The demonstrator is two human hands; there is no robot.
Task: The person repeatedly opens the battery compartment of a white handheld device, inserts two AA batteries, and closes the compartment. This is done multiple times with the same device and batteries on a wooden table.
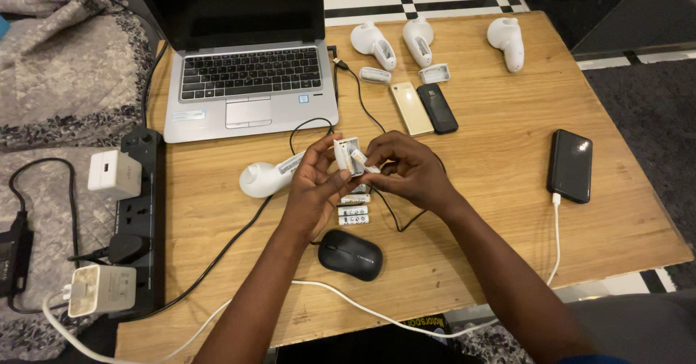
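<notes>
At the centre of the wooden table (507, 154), both hands meet over a small white battery holder (346, 154). Left hand (313, 190): fingers curled about the holder's left side and underside, gripping it, open face up. Right hand (409, 172): fingertips pinched on a white battery (360, 162) that sits at the holder's open compartment; whether it is fully seated cannot be told. Just below the hands, on the table: loose white batteries (354, 214), lying side by side. Left of the hands: one white handheld device (264, 178), on its side. Near edge: black mouse (350, 254). Far left: open laptop (248, 81). Far edge: three more white devices (505, 41) and two small white covers (375, 75). Centre rear: gold phone (410, 108) beside black phone (437, 108). Right: black power bank (570, 165), white cable (557, 241) attached.
</notes>
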